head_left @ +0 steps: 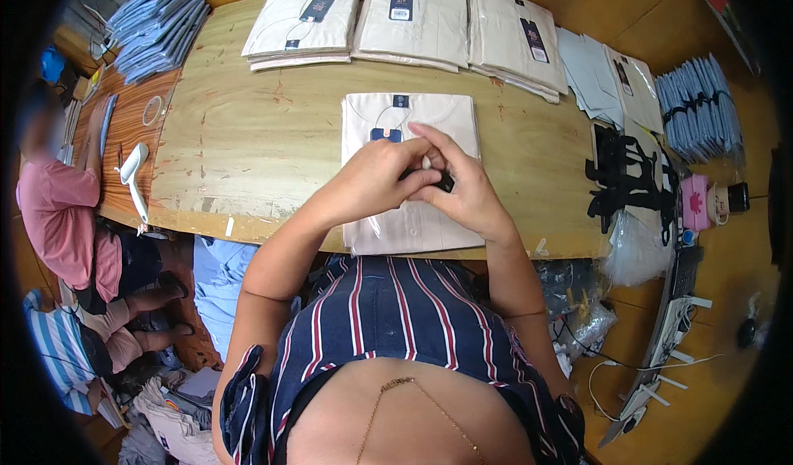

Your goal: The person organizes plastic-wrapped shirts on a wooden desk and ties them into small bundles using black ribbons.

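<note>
A folded pale pink shirt (372, 230) in a clear bag lies before me at the table's near edge, with a dark blue tag (385, 135) and a thin loop of string on its upper part. Above it my left hand (378, 176) and my right hand (467, 186) meet, fingers closed and touching. Between them show a small whitish bit and a small dark piece (447, 182); what these are is mostly hidden by the fingers. The right index finger stretches over toward the left hand, near the tag.
Stacks of bagged pale shirts (413, 23) line the table's far side. Blue bagged garments (157, 19) are piled far left, near a white handheld device (132, 176). Black straps (632, 176) and a pink container (695, 202) lie right. Another person (66, 209) sits left.
</note>
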`<state>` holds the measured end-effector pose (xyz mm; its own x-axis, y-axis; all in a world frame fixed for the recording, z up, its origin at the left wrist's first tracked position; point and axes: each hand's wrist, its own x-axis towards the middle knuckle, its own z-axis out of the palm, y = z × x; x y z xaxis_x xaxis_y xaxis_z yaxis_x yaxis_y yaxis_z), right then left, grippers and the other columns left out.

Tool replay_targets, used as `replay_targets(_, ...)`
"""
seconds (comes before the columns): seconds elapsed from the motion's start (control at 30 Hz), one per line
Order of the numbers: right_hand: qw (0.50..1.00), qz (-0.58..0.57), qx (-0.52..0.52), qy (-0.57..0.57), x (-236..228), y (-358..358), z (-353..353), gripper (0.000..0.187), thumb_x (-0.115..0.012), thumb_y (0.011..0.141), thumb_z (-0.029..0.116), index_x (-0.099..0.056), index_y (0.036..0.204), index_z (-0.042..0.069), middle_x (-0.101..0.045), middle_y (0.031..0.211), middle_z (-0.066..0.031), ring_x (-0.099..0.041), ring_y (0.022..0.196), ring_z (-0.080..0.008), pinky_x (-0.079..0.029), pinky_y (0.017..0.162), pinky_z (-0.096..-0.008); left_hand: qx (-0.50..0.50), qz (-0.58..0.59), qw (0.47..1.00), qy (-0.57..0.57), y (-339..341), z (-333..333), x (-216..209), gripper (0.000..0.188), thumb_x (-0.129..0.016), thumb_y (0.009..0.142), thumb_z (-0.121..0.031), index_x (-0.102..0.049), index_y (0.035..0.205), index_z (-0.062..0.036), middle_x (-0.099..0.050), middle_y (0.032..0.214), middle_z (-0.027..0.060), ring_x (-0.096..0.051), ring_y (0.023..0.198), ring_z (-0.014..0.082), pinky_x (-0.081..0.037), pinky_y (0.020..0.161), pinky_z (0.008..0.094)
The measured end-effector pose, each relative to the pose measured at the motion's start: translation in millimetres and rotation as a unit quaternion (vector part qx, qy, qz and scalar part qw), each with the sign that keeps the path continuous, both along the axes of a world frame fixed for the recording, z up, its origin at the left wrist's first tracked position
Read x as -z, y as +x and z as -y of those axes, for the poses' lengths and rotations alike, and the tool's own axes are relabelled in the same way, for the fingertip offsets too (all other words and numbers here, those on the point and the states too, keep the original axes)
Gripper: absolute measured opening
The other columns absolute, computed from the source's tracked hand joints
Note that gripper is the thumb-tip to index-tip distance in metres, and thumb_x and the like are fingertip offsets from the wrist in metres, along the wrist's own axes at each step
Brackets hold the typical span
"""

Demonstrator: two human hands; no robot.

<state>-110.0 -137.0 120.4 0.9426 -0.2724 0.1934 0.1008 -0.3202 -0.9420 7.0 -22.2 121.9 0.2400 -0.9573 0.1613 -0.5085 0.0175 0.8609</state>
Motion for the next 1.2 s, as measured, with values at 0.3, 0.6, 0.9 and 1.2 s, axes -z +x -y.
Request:
replay_targets(0.3, 0.996, -0.028, -0.042, -0.076, 13, -14, 32, 0.048, -0.064, 0.07, 0.009, -0.045, 0.114, 0.001, -0.051, 0.105, -0.0084, -0.05, 0.088, -0.0116, -0.04, 0.077, -0.0231, 0.079, -0.11, 0.987, 0.087, 7, -13, -3, 0.011, -0.046, 0.08, -0.003, -0.052, 0.09, -0.0024, -0.049, 0.058, 0.003, -0.045, 0.051, 0.008, -0.038, 0.049, 0.0229)
replay_targets(0.6, 0.969, -0.221, -0.052, 0.101, 11, -75, 111, 0.012, -0.054, 0.079, 0.009, -0.061, 0.081, -0.001, -0.056, 0.069, 0.0004, -0.044, 0.058, -0.0047, -0.035, 0.051, -0.0176, 0.089, -0.157, 0.959, 0.218, 81, -56, 0, 0.014, -0.052, 0.081, -0.01, -0.058, 0.082, 0.002, -0.045, 0.055, -0.003, -0.039, 0.049, 0.0033, -0.031, 0.043, 0.0176)
replay_targets(0.9, 0.954, -0.192, 0.191, -0.126, 127, 85, 181, 0.018, -0.049, 0.08, 0.015, -0.055, 0.081, -0.002, -0.059, 0.068, -0.011, -0.055, 0.056, -0.0142, -0.044, 0.05, -0.0279, -0.382, 0.091, 0.902, 0.182, 162, 39, 135, 0.035, -0.039, 0.082, -0.022, -0.057, 0.08, 0.0085, -0.053, 0.084, 0.0303, -0.053, 0.079, 0.0419, -0.041, 0.072, 0.0421)
replay_targets(1.2, 0.883, -0.347, -0.006, 0.317, 141, 51, 181, 0.014, -0.045, 0.081, 0.009, -0.055, 0.085, -0.001, -0.058, 0.068, -0.0075, -0.055, 0.054, -0.0125, -0.041, 0.04, -0.023, -0.283, -0.253, 0.902, 0.205, 126, -8, 152, 0.022, -0.045, 0.082, -0.015, -0.057, 0.073, 0.001, -0.053, 0.057, 0.0039, -0.041, 0.04, 0.0106, -0.034, 0.038, 0.0272)
